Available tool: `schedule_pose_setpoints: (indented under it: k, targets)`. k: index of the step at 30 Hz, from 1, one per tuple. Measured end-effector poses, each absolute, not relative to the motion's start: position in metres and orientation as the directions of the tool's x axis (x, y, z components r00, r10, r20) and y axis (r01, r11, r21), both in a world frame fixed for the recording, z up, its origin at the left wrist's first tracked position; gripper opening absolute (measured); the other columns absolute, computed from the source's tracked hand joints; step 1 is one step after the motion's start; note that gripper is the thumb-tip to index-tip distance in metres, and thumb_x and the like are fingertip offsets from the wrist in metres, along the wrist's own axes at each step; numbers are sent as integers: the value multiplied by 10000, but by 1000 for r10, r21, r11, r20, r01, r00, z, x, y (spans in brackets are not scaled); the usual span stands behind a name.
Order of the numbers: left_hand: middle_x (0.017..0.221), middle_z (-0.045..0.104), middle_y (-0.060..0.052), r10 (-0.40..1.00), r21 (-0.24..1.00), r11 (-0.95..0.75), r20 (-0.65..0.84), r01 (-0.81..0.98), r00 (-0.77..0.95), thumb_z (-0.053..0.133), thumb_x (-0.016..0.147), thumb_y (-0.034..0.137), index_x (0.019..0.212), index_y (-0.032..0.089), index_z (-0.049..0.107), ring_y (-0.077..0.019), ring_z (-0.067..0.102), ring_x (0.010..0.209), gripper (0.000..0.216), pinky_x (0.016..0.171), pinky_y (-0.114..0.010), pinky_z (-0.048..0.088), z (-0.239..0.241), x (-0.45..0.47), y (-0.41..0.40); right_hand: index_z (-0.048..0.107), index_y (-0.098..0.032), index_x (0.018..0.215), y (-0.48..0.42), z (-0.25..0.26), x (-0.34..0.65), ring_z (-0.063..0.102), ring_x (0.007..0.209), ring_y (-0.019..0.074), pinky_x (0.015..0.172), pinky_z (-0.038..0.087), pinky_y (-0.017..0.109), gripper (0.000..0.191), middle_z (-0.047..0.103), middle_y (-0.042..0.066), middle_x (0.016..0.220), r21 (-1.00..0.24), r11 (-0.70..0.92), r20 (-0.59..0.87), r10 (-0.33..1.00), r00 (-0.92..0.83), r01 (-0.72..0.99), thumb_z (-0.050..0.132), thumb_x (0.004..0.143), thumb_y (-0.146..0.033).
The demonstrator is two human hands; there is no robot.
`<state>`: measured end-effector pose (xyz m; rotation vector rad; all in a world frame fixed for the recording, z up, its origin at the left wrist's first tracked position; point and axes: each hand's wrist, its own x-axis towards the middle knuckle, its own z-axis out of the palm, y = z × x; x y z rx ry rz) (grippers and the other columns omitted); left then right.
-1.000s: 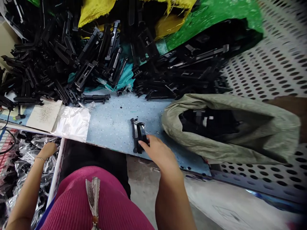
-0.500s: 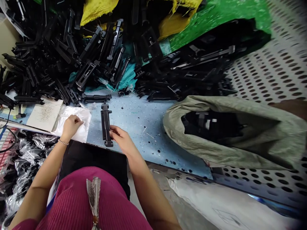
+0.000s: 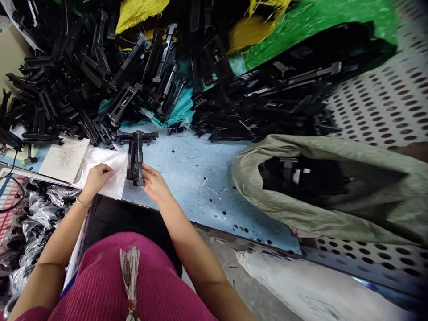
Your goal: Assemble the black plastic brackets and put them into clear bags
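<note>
We look down from head height at a large heap of black parts [image 3: 130, 60], spread from ten to one o'clock, counted from the centre of our view. Below it, a speckled blue tabletop [image 3: 187, 174] crosses the middle. At three o'clock an olive-grey sack [image 3: 245, 167] gapes open, with dark pieces inside. At eight o'clock, below the table's edge, lie dark items in clear wrapping [image 3: 38, 236]. At nine o'clock, thin plastic film [image 3: 118, 183] lies flat on the table.

Over the film is our left hand [image 3: 97, 178], fingers curled in and thumb near forefinger; we cannot tell whether they pinch any film. Between eight and nine o'clock, our right hand [image 3: 154, 185] grasps one black part [image 3: 136, 154] near its lower end, the far end pointing toward twelve.

Just now, our right hand has brought this part farther left, to the film's right edge, while our left hand has stayed over the film. For the work in hand, we judge, part and film are now within easy reach of both hands. Smallest is a thin bracelet [image 3: 83, 203] on our left wrist.
</note>
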<state>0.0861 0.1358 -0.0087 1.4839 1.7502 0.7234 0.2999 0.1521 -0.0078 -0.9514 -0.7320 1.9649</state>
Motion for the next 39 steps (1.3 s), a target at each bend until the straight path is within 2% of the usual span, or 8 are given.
schedule_pose_setpoints:
  k: [3, 6, 10, 13, 20, 27, 33, 39]
  targets:
    - [631, 590, 19, 964, 876, 266, -239, 403, -118, 727, 753, 373, 702, 182, 634, -138, 519, 600, 218, 589, -267, 393, -7, 73, 141, 758, -223, 941, 150, -5, 302, 698, 868, 204, 713, 562, 299, 306, 767, 50, 981, -746, -515, -355, 844, -401, -423, 818, 719, -425]
    - [687, 595, 8, 974, 864, 227, -190, 450, -126, 659, 799, 342, 729, 182, 629, -140, 533, 633, 178, 628, -272, 420, -6, 77, 138, 761, -218, 944, 151, 2, 298, 690, 878, 208, 730, 567, 310, 286, 767, 63, 1011, -750, -515, -343, 839, -422, -415, 801, 745, -420]
    - [942, 646, -80, 994, 600, 78, 16, 796, -109, 694, 809, 343, 844, 189, 616, -228, 607, 872, 176, 758, -332, 475, -6, 102, 123, 745, -220, 963, 153, 6, 293, 692, 914, 216, 754, 568, 325, 285, 765, 63, 1007, -770, -495, -314, 843, -436, -402, 775, 775, -433]
    - [980, 667, -122, 1000, 446, -12, 0, 895, 14, 654, 866, 303, 858, 188, 638, -277, 610, 991, 116, 805, -360, 480, -7, 110, 118, 742, -215, 955, 151, 4, 295, 689, 917, 212, 746, 564, 314, 290, 765, 66, 1026, -769, -493, -320, 848, -423, -407, 782, 767, -432]
    - [618, 580, 26, 971, 852, 237, -229, 466, -76, 760, 729, 340, 651, 186, 600, -130, 528, 592, 236, 585, -262, 404, -4, 78, 131, 764, -235, 937, 145, -2, 302, 683, 958, 217, 744, 572, 305, 244, 768, 53, 1055, -752, -521, -365, 839, -403, -404, 786, 764, -406]
    - [617, 558, 49, 951, 918, 299, -265, 262, -159, 772, 659, 349, 701, 187, 545, -93, 480, 548, 282, 535, -225, 368, -15, 77, 130, 738, -203, 958, 146, -1, 290, 697, 850, 188, 727, 571, 292, 305, 774, 69, 1040, -690, -567, -340, 803, -490, -450, 808, 746, -410]
    - [773, 655, -7, 991, 883, 127, -90, 453, -101, 610, 786, 191, 809, 191, 602, -143, 613, 704, 24, 676, -264, 499, -16, 70, 121, 720, -185, 899, 143, -15, 271, 678, 802, 168, 704, 566, 277, 279, 769, 78, 1030, -579, -672, -390, 725, -567, -461, 831, 721, -369]
    - [1178, 702, -111, 996, 530, -88, 41, 843, 79, 410, 832, 32, 1064, 176, 744, -245, 652, 1090, 431, 982, -393, 511, 3, 56, 112, 699, -200, 957, 126, -18, 290, 670, 758, 142, 689, 544, 264, 276, 767, 57, 1048, -612, -632, -396, 766, -507, -476, 809, 755, -353]
